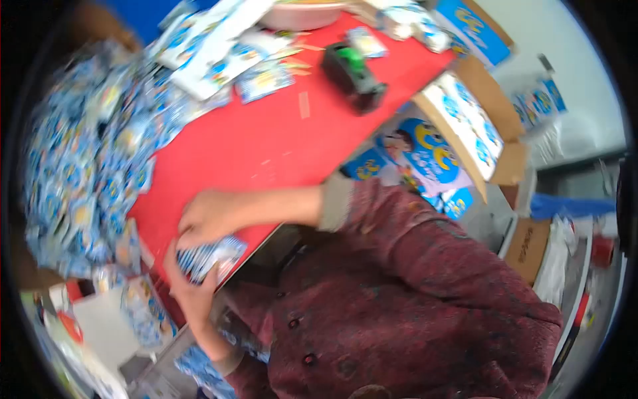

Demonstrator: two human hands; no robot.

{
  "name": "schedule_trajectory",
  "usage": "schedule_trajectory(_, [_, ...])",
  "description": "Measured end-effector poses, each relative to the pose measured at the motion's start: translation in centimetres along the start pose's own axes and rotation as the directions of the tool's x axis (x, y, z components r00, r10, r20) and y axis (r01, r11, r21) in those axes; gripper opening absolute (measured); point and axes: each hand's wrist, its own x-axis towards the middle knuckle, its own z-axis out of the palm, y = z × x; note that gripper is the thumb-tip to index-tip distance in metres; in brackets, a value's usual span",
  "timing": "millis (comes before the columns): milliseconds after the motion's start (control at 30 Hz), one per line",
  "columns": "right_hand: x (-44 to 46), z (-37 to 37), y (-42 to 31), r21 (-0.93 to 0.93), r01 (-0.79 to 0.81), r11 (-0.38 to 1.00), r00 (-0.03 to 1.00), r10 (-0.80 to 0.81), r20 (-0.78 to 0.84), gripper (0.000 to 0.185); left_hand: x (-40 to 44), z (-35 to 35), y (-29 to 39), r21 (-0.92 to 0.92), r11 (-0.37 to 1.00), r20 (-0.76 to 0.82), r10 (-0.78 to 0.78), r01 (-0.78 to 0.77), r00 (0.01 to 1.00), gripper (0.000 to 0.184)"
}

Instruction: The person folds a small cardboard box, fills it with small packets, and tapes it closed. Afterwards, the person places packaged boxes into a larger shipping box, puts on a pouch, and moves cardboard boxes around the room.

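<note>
At the near edge of the red table (246,149), a small bundle of blue-and-white packets (206,256) stands between my hands. My left hand (191,282) is wrapped round its lower side, with the thumb and fingers on either side of the bundle. Across the top, my right hand (212,216) has its fingers curled down against the packets. Motion blur softens both hands, and the right fingertips are partly hidden. Beyond my left hand spreads a large heap of similar packets (86,173).
A black tape dispenser (352,76) with green tape sits on the table's far part. Behind are flattened white cartons (212,50) and a pinkish basin (302,14). An open cardboard box (492,100) holds printed packs at right. Another person's hand (106,26) is beyond the heap.
</note>
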Motion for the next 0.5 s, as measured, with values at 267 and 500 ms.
schedule_trajectory(267, [7.9, -3.3, -2.0, 0.225, -0.105, 0.969, 0.995, 0.101, 0.026, 0.033, 0.3, -0.7, -0.1, -0.088, 0.996, -0.031, 0.027, -0.030, 0.999, 0.067])
schedule_trajectory(500, [18.2, 1.4, -3.0, -0.431, -0.085, 0.898, 0.989, 0.129, 0.074, 0.057, 0.1, -0.9, -0.4, -0.121, 0.992, -0.038, 0.019, -0.024, 0.999, 0.066])
